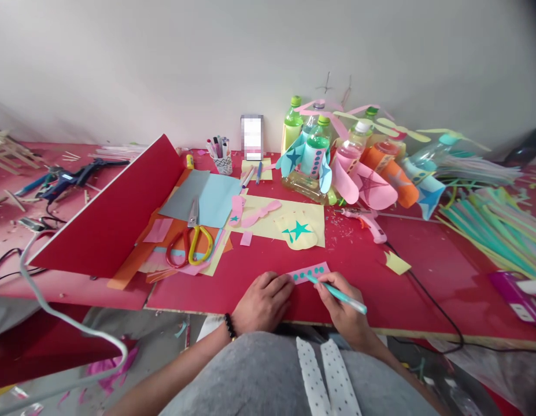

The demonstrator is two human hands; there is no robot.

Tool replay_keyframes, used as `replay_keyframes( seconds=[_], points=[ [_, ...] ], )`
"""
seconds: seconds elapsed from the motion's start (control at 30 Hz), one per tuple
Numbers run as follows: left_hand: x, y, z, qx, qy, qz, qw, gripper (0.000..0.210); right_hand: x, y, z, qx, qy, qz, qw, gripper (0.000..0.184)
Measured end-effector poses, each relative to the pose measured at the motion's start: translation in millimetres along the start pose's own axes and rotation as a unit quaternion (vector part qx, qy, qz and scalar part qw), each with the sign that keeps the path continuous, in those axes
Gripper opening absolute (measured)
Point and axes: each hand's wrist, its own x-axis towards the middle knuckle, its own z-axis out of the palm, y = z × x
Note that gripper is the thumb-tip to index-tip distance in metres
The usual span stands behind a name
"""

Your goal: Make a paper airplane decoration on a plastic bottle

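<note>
A pink paper strip (pixel 310 274) with several teal dots in a row lies on the red table near its front edge. My left hand (pixel 264 299), a dark beaded bracelet at its wrist, rests at the strip's left end with fingers bent and close together, holding it down. Pinched in my right hand (pixel 342 306) is a teal marker (pixel 343 296), its tip touching the strip among the dots. Beyond the strip lies a pale yellow cut-out (pixel 300 234) bearing a teal star. Pink cut-outs (pixel 261 212) lie to its left.
Red-and-yellow-handled scissors (pixel 193 237) lie on coloured paper at left, beside a slanted red board (pixel 115 214). Paper-decorated bottles (pixel 320 141) stand at the back, with a pink glue gun (pixel 366 222) before them. A pen cup (pixel 222 159) and phone (pixel 252 137) stand near the wall.
</note>
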Motion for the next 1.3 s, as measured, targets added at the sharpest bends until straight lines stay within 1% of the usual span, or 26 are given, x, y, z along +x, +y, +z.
replay_keyframes(
  seconds=[0.23,0.5,0.7,0.9,1.03,1.2,1.3],
  points=[
    [0.4,-0.2,-1.1,0.002,-0.008,-0.001,1.0,0.038,1.1,0.1,0.1,-0.001,-0.006,0.002,1.0,0.008],
    [-0.4,-2.1,1.9,0.01,-0.007,0.001,1.0,0.038,1.9,0.4,0.2,-0.019,-0.013,-0.005,1.0,0.005],
    [0.8,-2.0,0.8,0.004,0.001,0.003,1.0,0.038,2.0,1.4,-0.8,-0.009,-0.031,-0.014,0.999,0.003],
    [-0.6,-1.9,1.6,0.004,-0.005,0.003,1.0,0.038,2.2,0.4,-1.5,-0.007,-0.043,-0.019,0.999,0.005],
    [-0.3,-2.3,1.3,0.003,-0.001,0.003,1.0,0.037,0.7,-0.9,-3.3,-0.007,-0.035,-0.013,0.999,0.007],
    [0.1,-2.1,0.4,0.0,-0.007,0.003,1.0,0.037,-1.5,-0.4,-3.0,-0.005,-0.009,0.007,1.0,0.007],
    [0.0,-2.0,0.5,0.0,-0.008,0.004,1.0,0.038,-2.3,1.3,-1.9,0.001,0.01,0.007,1.0,0.005]
  ],
)
